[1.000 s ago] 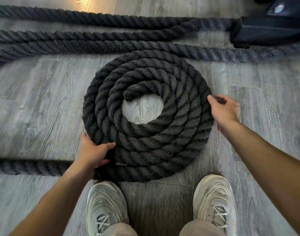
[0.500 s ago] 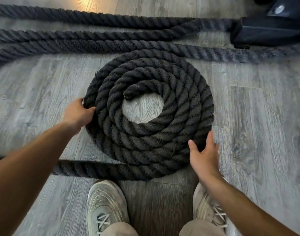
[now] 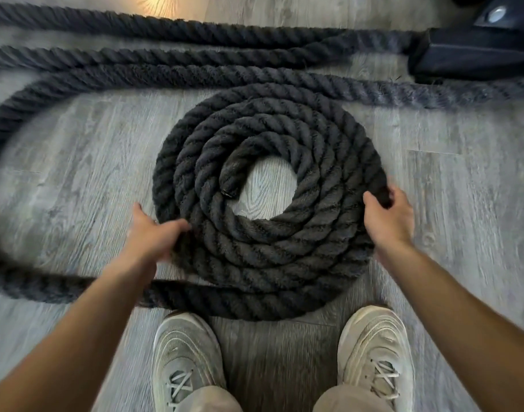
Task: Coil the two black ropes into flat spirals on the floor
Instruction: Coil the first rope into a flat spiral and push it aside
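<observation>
A thick black rope lies coiled in a flat spiral point(image 3: 272, 251) on the grey wood floor, its inner end point(image 3: 228, 188) at the left of the open centre. My left hand point(image 3: 153, 233) grips the spiral's lower-left outer turn, thumb across the top; it is blurred. My right hand point(image 3: 388, 215) grips the outer turn at the right edge, thumb on top and fingers curled round the outside. The rope's loose tail point(image 3: 46, 283) leaves the spiral's near edge, runs left and bends up the left side. More straight black rope lengths point(image 3: 225, 34) lie at the back.
A dark block-like object point(image 3: 475, 52) sits at the back right, where the rope lengths meet it. My two pale sneakers point(image 3: 186, 358) point(image 3: 376, 349) stand just in front of the spiral. Grey floor point(image 3: 76, 173) shows on both sides.
The spiral has turned counter-clockwise; its inner end went from upper left to left. My left hand slid down to the lower-left edge and my right hand rose to the right edge.
</observation>
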Demonstrator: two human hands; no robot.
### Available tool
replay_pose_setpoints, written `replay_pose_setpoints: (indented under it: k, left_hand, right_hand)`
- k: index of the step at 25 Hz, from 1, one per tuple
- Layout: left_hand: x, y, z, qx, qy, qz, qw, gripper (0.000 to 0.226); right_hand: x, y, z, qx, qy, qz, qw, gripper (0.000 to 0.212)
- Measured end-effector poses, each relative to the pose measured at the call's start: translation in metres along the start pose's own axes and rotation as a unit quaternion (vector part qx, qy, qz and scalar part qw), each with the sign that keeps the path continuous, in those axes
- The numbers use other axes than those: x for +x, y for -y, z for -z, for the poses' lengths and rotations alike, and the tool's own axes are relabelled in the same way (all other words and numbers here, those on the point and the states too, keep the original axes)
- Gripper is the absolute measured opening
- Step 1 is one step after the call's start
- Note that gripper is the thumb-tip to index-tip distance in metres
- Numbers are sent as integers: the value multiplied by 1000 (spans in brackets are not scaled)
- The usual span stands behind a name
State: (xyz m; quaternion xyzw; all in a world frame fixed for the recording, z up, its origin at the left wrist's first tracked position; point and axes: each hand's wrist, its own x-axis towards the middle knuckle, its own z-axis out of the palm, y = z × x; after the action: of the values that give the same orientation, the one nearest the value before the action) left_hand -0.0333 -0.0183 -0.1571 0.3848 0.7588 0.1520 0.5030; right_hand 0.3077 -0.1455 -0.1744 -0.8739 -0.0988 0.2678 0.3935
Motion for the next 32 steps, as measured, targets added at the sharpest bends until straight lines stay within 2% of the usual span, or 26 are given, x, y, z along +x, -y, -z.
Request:
replay_pose_setpoints:
  k: [1, 3, 6, 8, 11, 15, 17, 19, 20, 23, 25, 27, 29, 32]
  left_hand:
    - [11, -14, 7, 4, -15, -24, 1000, 101]
    - [31, -45, 14, 19, -20, -63, 998, 91]
    - [51, -64, 11, 75, 7, -96, 993, 74]
    - [57, -58, 9, 137, -14, -126, 982, 70]
    - [50, -39, 12, 100, -20, -90, 991, 80]
    - [2, 6, -6, 30, 26, -70, 997, 92]
    - [-14, 21, -12, 48, 34, -56, 997, 104]
    - [-12, 21, -5, 86, 30, -29, 995, 121]
    - [-6, 13, 3, 104, 21, -21, 994, 121]
    - [20, -20, 21, 54, -5, -49, 997, 94]
    - [39, -48, 25, 38, -5, -74, 997, 77]
    - [54, -60, 27, 68, 11, -88, 994, 72]
    - [63, -61, 25, 105, 11, -93, 990, 71]
    - [53, -55, 23, 40, 7, -88, 995, 69]
  right_hand:
    - [-23, -14, 1, 6, 5, -26, 1000, 62]
    - [-68, -35, 2, 2, 26, -65, 998, 70]
    - [-99, -47, -3, -45, 62, -55, 996, 76]
    - [-87, -45, -4, -42, 62, -53, 996, 77]
    - [-41, -38, 3, -11, 84, -33, 996, 75]
    - [31, -2, 15, -21, 49, 13, 999, 69]
    - [53, 23, 14, -52, 50, 42, 996, 62]
    - [52, 36, 14, -66, 79, 64, 993, 62]
    - [46, 36, 14, -66, 103, 73, 990, 66]
    - [-8, 10, 21, -74, 152, 34, 985, 83]
    - [-55, -13, 19, -64, 147, -22, 987, 86]
    - [-98, -26, 13, -78, 158, -59, 983, 89]
    - [-113, -34, 3, -85, 164, -55, 981, 86]
    - [-92, -27, 4, -84, 144, -50, 985, 82]
